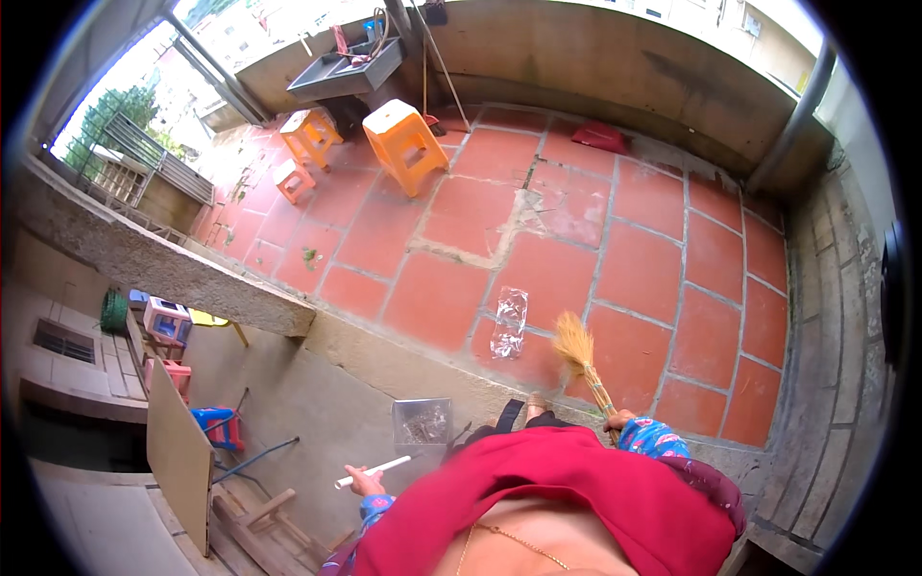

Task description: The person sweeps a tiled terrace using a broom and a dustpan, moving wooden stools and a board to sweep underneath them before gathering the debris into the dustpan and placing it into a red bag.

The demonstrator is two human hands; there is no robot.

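Observation:
My right hand [619, 420] grips the bound handle of a straw hand broom [574, 343], whose bristles fan out over the red floor tiles. To the left of the bristles, a strip of crinkled clear plastic [510, 322] lies on the tiles. My left hand [365, 480] is closed around a white tube [373, 472], held out over the grey concrete floor. Past the tube is a metal dustpan or tray [422, 423] with grey debris in it; whether it joins the tube cannot be told.
Orange plastic stools [406, 147] stand on the tiles near a dark sink [346, 72]. A red cloth or bag [599, 137] lies by the far wall. A raised ledge [374, 360] divides tiles from concrete. Leaning board [178, 457] and wooden frame [266, 507] are at lower left.

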